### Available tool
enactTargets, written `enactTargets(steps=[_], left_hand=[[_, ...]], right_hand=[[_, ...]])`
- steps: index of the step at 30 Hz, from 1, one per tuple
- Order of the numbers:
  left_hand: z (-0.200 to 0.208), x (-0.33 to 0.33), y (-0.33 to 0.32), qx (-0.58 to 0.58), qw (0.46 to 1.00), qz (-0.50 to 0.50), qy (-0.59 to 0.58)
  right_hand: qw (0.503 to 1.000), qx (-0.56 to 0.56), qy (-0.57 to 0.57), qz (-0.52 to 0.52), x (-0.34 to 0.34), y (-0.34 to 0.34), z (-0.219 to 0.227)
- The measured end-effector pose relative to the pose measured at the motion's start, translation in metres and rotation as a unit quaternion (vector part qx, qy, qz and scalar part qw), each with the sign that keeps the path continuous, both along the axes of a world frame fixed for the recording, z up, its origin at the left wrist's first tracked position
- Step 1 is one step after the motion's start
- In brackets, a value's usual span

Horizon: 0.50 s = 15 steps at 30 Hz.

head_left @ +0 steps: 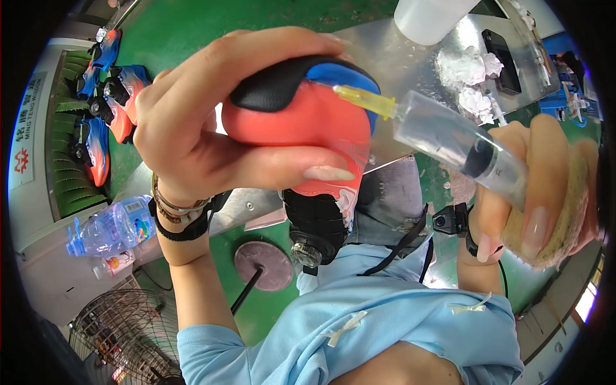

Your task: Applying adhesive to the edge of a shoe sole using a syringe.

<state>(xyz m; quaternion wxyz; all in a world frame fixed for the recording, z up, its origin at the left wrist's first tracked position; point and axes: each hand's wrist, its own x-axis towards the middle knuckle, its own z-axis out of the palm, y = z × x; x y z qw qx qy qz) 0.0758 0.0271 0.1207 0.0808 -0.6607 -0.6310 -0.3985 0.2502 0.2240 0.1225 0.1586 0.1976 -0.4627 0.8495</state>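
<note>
My left hand (pixel 186 106) is wrapped round a shoe (pixel 292 131), its thumb along the coral side and its fingers over the black heel part. The shoe has a blue patch, and a black section with a round dial hangs lowest. My right hand (pixel 542 176) grips a clear syringe (pixel 436 128) with a dark plunger inside and a yellow needle hub (pixel 366 101). The needle end points at the edge between coral and blue; whether it touches cannot be made out. A beige cloth pad (pixel 561 234) is also tucked in my right hand.
Coral and blue shoes (pixel 96 151) stand on a green rack at left, above a plastic bottle (pixel 109 230). On the metal table (pixel 378 48) are a white tub (pixel 430 19), crumpled tissue (pixel 465 69) and a black box (pixel 502 63). A wire fan (pixel 125 330) stands lower left.
</note>
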Motion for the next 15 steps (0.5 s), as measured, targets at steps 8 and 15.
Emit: enactTargets(steps=[8,15], left_hand=[[-0.007,-0.004,-0.009,-0.023,0.986,0.14,-0.083],[-0.031,-0.03,-0.015,0.06,0.985,0.103,-0.125]], right_hand=[[0.993,-0.102,-0.011,-0.055,-0.007,-0.026,-0.026],[0.999,-0.029,-0.007,-0.033,-0.014,-0.017,-0.055]])
